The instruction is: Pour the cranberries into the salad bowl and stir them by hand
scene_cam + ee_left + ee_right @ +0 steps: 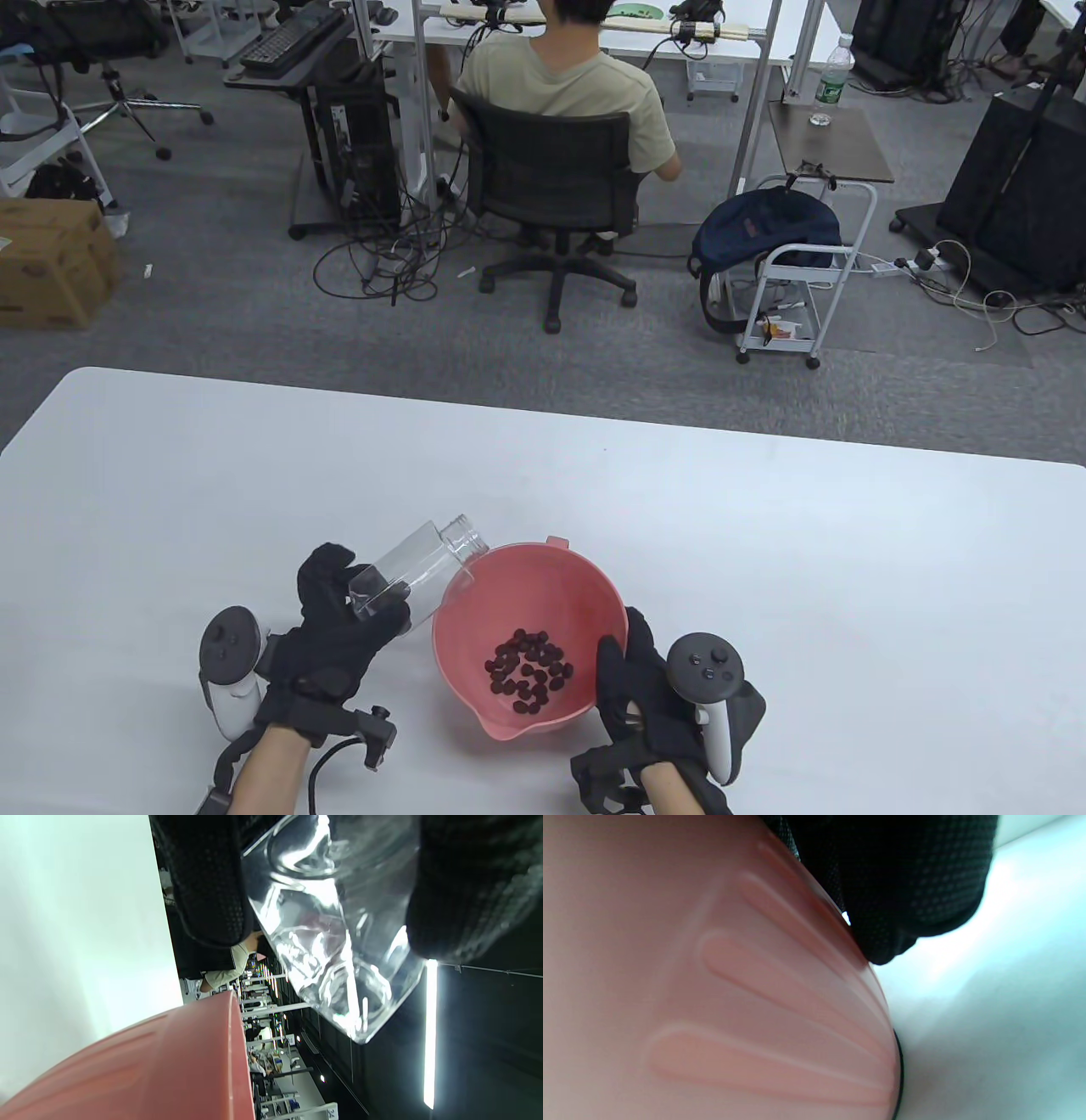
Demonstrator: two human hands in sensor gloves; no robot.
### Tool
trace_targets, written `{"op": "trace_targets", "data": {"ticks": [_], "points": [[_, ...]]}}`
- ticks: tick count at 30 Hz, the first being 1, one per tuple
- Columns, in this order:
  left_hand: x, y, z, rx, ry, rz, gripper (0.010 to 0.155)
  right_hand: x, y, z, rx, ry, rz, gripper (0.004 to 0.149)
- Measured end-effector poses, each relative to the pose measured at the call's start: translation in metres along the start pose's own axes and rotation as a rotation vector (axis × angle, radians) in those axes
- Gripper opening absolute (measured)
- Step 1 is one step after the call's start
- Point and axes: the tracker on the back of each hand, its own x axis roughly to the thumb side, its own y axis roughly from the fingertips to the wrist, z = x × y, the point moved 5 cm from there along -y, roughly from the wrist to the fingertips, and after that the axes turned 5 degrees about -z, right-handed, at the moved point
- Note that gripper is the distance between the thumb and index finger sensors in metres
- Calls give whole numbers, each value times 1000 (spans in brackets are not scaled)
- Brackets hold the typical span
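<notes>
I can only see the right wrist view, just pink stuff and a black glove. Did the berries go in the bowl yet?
Observer: Yes, the cranberries lie in a pile at the bottom of the pink bowl.
Operator: Is the jar empty?
Observer: It looks empty. The left hand grips the clear jar, tipped with its mouth over the bowl's rim.
Operator: What's my hand doing?
Observer: The right hand holds the bowl's near side, thumb on the rim.
</notes>
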Motion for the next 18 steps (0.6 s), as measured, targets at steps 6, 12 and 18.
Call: {"op": "trace_targets", "data": {"ticks": [6, 12, 18], "points": [[-8, -1, -2, 28, 6, -32, 92, 0, 0, 0, 1, 0, 0, 63], [-18, -1, -4, 16, 37, -85, 91, 0, 0, 0, 0, -1, 0, 62], [-22, -4, 3, -34, 147, -93, 103, 0, 0, 0, 0, -2, 0, 63]]}}
